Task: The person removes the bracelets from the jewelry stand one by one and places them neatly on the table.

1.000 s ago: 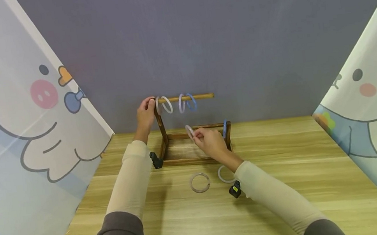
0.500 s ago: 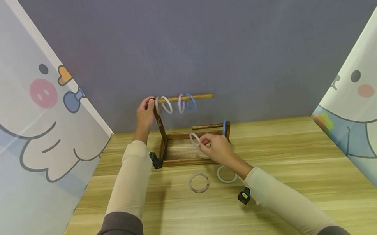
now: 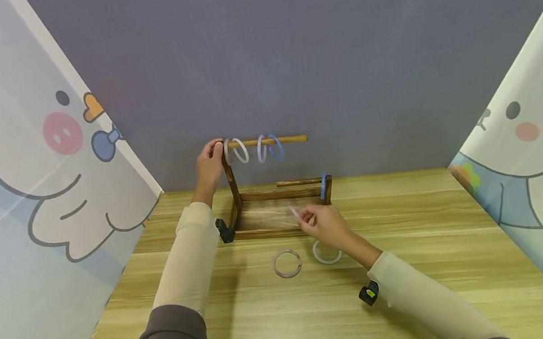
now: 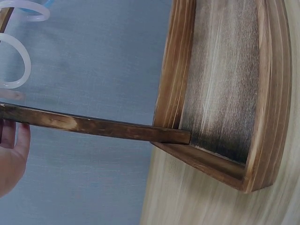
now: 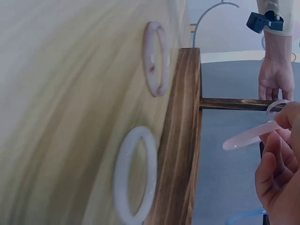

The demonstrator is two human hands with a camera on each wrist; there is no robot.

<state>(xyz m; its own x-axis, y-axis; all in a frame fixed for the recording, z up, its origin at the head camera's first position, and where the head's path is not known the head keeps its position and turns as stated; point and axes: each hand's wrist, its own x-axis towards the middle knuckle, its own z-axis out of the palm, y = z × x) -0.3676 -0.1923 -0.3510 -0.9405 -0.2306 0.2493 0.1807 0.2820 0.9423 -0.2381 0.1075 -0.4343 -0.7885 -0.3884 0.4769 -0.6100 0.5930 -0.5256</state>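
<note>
My left hand (image 3: 210, 168) grips the top of the upright post (image 3: 233, 185) of a wooden rack, at its left end. My right hand (image 3: 330, 226) pinches a pale pink bangle (image 5: 248, 137) between thumb and fingers, above the front right part of the rack's tray base (image 3: 264, 232). Seen nearly edge-on in the head view, this bangle looks like a thin strip. From the upper rod (image 3: 295, 139) hang a brownish bangle (image 3: 227, 155), a white one, a lavender one (image 3: 260, 153) and a blue one (image 3: 280, 150). Another blue bangle (image 3: 323, 187) hangs on the short lower rod (image 3: 295, 182).
On the table in front of the rack lie a mottled brownish-pink bangle (image 5: 149, 61) and a white bangle (image 5: 121, 178). A grey wall (image 3: 366, 67) stands close behind the rack. Cartoon-printed panels (image 3: 12, 167) flank the table on both sides.
My right hand has drawn back right and toward me with the pink bangle, lowering in the view and turning the bangle edge-on. The left hand stays on the post.
</note>
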